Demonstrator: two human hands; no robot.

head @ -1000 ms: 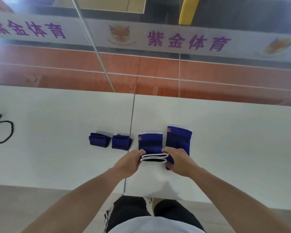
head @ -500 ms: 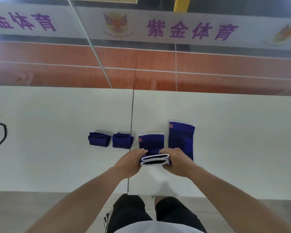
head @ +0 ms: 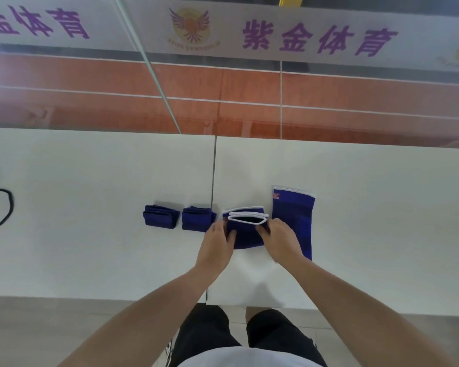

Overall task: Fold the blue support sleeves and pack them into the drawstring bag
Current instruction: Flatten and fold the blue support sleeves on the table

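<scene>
Two folded blue bundles (head: 159, 220) (head: 198, 222) lie side by side left of a half-folded blue sleeve (head: 245, 234), its white-edged opening doubled back on itself, while a flat, unfolded sleeve (head: 293, 221) lies just right.

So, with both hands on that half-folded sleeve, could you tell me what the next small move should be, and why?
Probably press the doubled sleeve flat and fold it over once more. Its white-edged opening gapes, and it is bulkier than the two compact folded sleeves beside it. The left hand and right hand already pinch its sides.
</scene>
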